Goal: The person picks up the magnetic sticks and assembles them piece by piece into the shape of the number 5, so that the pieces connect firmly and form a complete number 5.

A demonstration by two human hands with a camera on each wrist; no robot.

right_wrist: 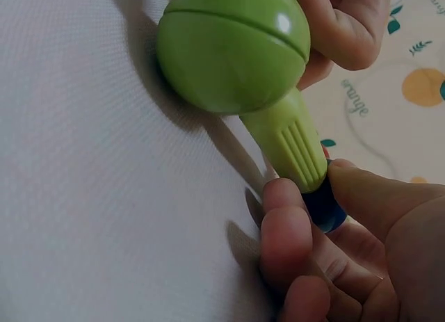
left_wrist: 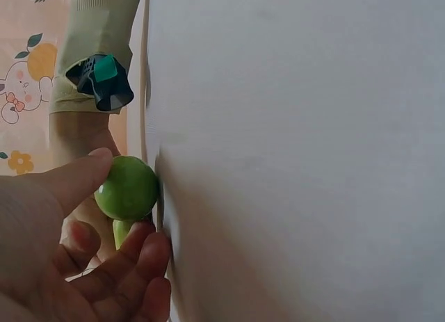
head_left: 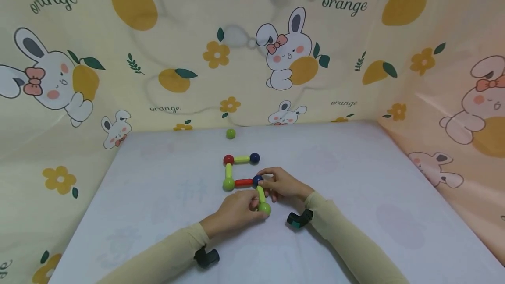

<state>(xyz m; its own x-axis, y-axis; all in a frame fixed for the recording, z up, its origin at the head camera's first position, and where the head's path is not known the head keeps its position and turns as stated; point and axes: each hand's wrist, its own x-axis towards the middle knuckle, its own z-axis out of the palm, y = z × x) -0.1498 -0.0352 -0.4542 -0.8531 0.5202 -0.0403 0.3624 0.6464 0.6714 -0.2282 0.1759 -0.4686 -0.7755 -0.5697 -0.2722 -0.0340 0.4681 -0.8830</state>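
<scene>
Balls and short rods, which look like a magnetic building set, form an angular chain on the table. From a far blue ball (head_left: 254,158), a yellow-green rod (head_left: 241,160) runs to a red ball (head_left: 228,160). Another yellow-green rod (head_left: 229,171) leads to a green ball (head_left: 228,183), then a red rod (head_left: 243,182) reaches the near blue ball (head_left: 257,180). My right hand (head_left: 286,184) pinches that blue ball between thumb and fingers. At the near end, my left hand (head_left: 236,208) grips a green ball (left_wrist: 126,188) joined to a yellow-green rod (right_wrist: 290,141), whose other end meets the blue ball.
A loose green ball (head_left: 230,133) lies near the table's back edge. The white tabletop (head_left: 339,240) is bounded by a printed curtain (head_left: 236,8) behind and at the sides. Each wrist carries a black camera mount (head_left: 207,257).
</scene>
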